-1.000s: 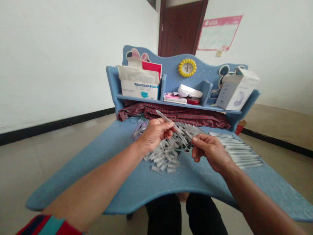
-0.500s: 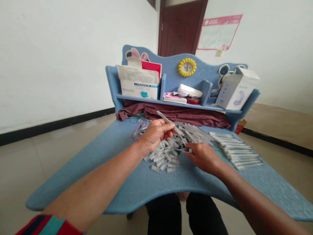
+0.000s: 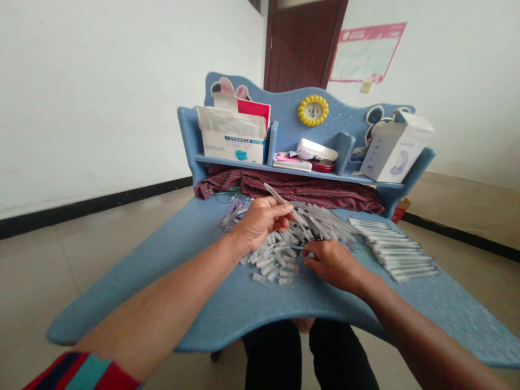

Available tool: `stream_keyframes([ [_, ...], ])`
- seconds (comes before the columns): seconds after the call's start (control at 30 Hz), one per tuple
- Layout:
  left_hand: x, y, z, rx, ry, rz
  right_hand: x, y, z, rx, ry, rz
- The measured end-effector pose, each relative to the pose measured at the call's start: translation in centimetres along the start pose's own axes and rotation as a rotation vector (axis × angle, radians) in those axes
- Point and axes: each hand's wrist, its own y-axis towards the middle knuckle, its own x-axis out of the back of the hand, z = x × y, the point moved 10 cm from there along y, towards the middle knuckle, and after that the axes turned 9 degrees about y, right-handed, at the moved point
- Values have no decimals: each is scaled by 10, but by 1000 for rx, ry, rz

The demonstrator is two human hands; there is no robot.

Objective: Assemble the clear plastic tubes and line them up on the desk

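Note:
My left hand [image 3: 262,221] is closed around a translucent pen barrel [image 3: 276,194], held tilted above a heap. My right hand [image 3: 331,262] is low over the heap's near right side, thumb and fingers pinched together; whatever lies between them is too small to make out, with a greenish sliver by the fingertips. Between and behind the hands lie many loose clear pen barrels [image 3: 325,219]. Small frosted pen caps [image 3: 268,265] spread along the heap's near left side. Over to the right, a neat row of pens [image 3: 396,250] lies side by side.
The blue desk [image 3: 195,292] has a raised shelf at its back. On it stand a mask box [image 3: 231,146], some papers [image 3: 291,162] and a white box [image 3: 396,149]. A checked red cloth [image 3: 292,188] lies folded beneath the shelf. A yellow-rimmed clock [image 3: 313,110] sits above.
My right hand has shifted slightly left, its fingertips drawing closer to the heap; less of the greenish sliver shows. My left hand keeps the pen barrel in nearly the same place.

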Motion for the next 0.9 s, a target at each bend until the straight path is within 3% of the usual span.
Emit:
stream_keyframes([
  [0.2, -1, 0, 0, 1, 8, 1, -5, -1, 6, 23, 18, 40],
  [0.9, -1, -1, 2, 5, 35, 21, -8, 7, -2, -44, 6, -25],
])
